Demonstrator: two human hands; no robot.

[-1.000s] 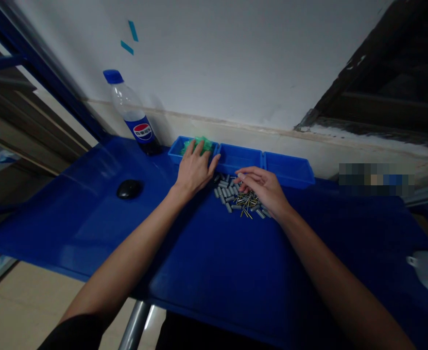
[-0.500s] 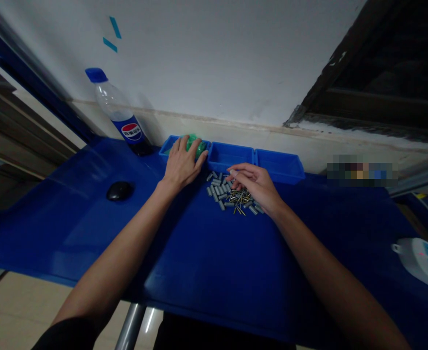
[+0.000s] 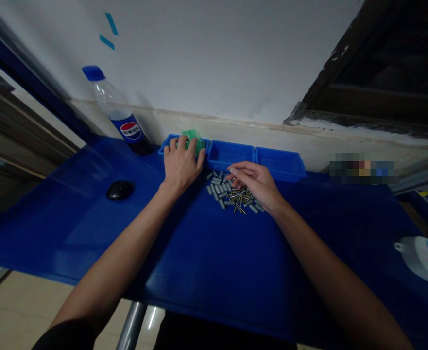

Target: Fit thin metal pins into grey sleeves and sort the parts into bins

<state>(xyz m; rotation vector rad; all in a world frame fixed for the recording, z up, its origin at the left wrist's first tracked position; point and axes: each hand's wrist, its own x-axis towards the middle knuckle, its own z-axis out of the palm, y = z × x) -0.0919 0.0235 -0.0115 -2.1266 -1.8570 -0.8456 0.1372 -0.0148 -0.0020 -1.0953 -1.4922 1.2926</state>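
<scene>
My left hand (image 3: 181,163) reaches over the left bin (image 3: 165,147) of a row of three joined blue bins. Its curled fingers press into crumpled green plastic (image 3: 195,137), and the fingertips are partly hidden there. Over a pile on the table, my right hand (image 3: 255,182) has thumb and forefinger pinched together; whatever lies between them is too small to make out. Beneath and beside it are several grey cylinders (image 3: 216,189) and a heap of thin screws or pins (image 3: 240,198), brass and silver in colour. The right hand hides part of the pile.
The middle bin (image 3: 231,151) and right bin (image 3: 281,163) stand against the wall. A Pepsi bottle (image 3: 129,131) is at the back left, with a black mouse (image 3: 119,190) in front. A white power strip (image 3: 423,260) lies at the right edge of the blue table (image 3: 214,272).
My left hand has drawn slightly back and its fingers have curled more into the green plastic, which now bulges higher. The right hand keeps its pinch, almost still.
</scene>
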